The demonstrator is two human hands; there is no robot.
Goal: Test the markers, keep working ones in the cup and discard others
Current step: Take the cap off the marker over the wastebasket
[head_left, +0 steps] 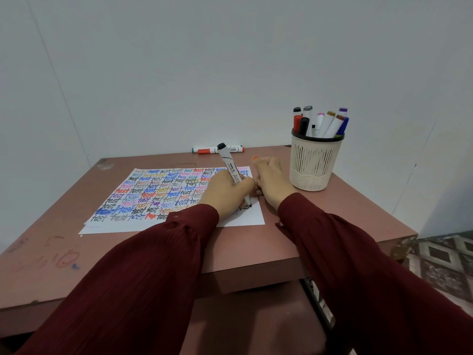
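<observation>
A white marker with black ends (228,162) is gripped in my left hand (225,192), its tip touching the white paper (254,217) near the lower right, where a fresh black "test" is being written. The sheet is covered with rows of coloured "test" words. My right hand (273,181) rests on the paper's right edge with its fingers curled under and the thumb stretched out; nothing shows in it. A beige slotted cup (314,162) stands to the right and holds several capped markers (325,123).
Two markers, one with green ends (231,148) and one with red ends (204,151), lie against the wall behind the paper. The brown table (345,219) has pen scribbles at front left. Its right edge drops to a patterned floor (440,254).
</observation>
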